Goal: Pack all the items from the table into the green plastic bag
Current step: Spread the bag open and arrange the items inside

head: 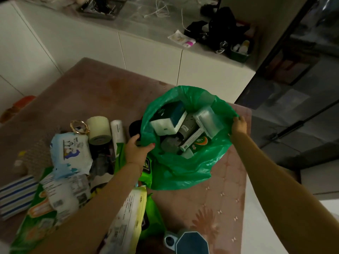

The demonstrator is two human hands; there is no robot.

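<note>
The green plastic bag (185, 171) stands open on the brown table (102, 90), right of centre. Inside lie a white and blue box (169, 118), a clear plastic case (209, 121), a grey socket strip and other small things. My left hand (138, 149) grips the bag's near left rim. My right hand (238, 124) pinches the right rim and holds the mouth wide. Left of the bag lie a baby wipes pack (70, 154), a pale tape roll (99, 131), a white tube (118, 132), gold rings (79, 126) and several packets.
A yellow-white packet (128, 222) and a teal-topped object (190, 242) lie at the table's near edge. White cabinets (152, 57) with clutter on the counter stand behind the table. A dark glass door is at the right.
</note>
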